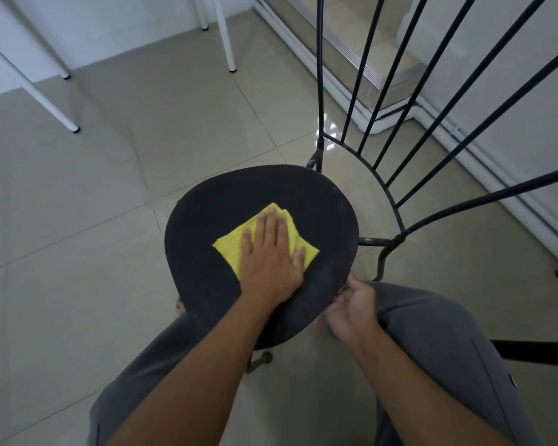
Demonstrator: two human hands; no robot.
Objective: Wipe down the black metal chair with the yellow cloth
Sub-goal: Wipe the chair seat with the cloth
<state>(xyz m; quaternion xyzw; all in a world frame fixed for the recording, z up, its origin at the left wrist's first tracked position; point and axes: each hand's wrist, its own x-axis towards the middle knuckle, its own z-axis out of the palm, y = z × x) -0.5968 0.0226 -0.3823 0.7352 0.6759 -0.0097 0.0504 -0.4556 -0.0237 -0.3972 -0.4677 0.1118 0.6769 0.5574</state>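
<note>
The left hand (271,252) lies flat, palm down, fingers straight and together pointing far, thumb spread to the right, pressing on the yellow cloth (231,249). Its bare forearm runs back to the near left with the wrist nearly straight. The right hand (351,312) sits nearer and to the right, fingers curled at the near right rim of the chair seat (207,194), apparently gripping it, though blur hides the fingertips.

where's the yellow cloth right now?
Head view: yellow cloth lies flat mid-seat on the black chair, pressed under the left hand; right hand grips the seat's near-right edge.
</note>
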